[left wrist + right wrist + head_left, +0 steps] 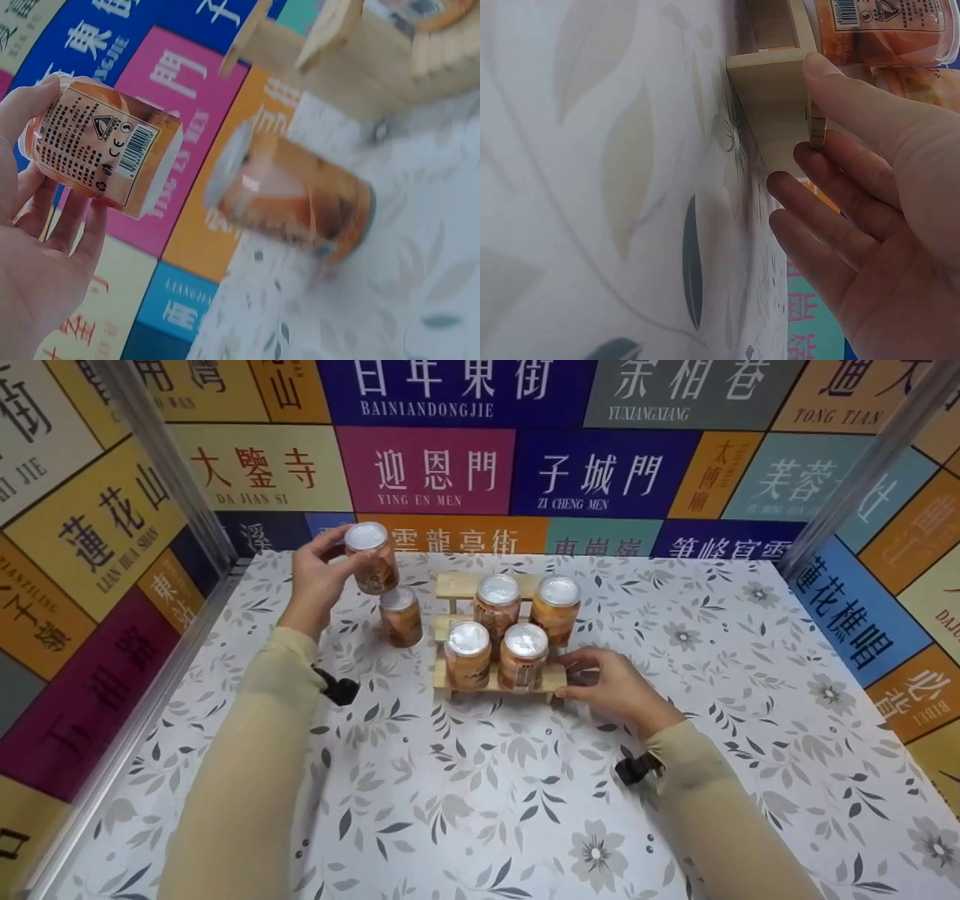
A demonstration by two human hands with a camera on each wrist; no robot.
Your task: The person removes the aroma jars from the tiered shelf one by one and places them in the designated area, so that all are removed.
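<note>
My left hand holds an orange-labelled can with a silver lid, thumb and fingers on its sides. In the left wrist view this can lies sideways to the camera, its barcode showing. A second, similar can stands on the table just below it. The right hand pinches the right end of a stepped wooden rack. Up close, the thumb and a fingertip meet the rack's end board. Two cans stand on its front step; two others stand farther back.
A white tablecloth with grey leaves and flowers covers the table. Coloured panels with Chinese lettering rise behind it and along both sides. Metal posts stand at the back corners.
</note>
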